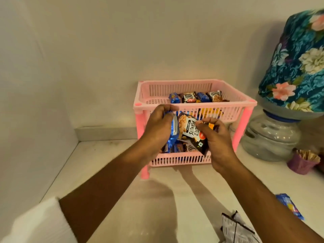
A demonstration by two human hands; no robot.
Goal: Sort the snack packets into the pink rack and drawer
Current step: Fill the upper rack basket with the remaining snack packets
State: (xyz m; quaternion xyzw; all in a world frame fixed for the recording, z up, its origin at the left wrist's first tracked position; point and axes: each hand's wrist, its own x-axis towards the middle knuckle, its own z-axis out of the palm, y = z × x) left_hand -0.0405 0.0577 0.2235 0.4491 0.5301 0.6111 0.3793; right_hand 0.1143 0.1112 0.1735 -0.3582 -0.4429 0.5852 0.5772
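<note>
**Fingers on packets in front of the pink rack**

Your left fingers [168,109] are curled round a blue packet [172,130], gripping it on edge. Your right fingers [208,122] pinch a small orange-and-dark packet [211,126] at the tips, while a black peanut packet [190,131] sits tilted between your two hands, its lower end against your right palm. Your left hand [157,127] and right hand [217,142] are close together, just in front of the rack's lower level.

The pink rack [194,104] stands on the bench [157,199] toward the back edge, near the wall. Top basket: a row of packets along its near side, two blue [174,98] and two black peanut ones [189,97], alternating. More packets show through the slats of the front wall below the rim. Lower drawer [180,160]: pulled toward you, holding blue and dark packets [177,148], partly hidden by your hands.

Near the bench's front right corner lie a blue packet [290,206] and, closer to you, a silver-and-black packet [236,227] face down. Both are well apart from the rack.

Right of the rack, at the bench's right edge: a water jar [270,137] under a floral cloth cover [298,64], and a small purple cup [300,163] holding tan sticks. White sleeve [35,223] on your left arm at the lower left.
</note>
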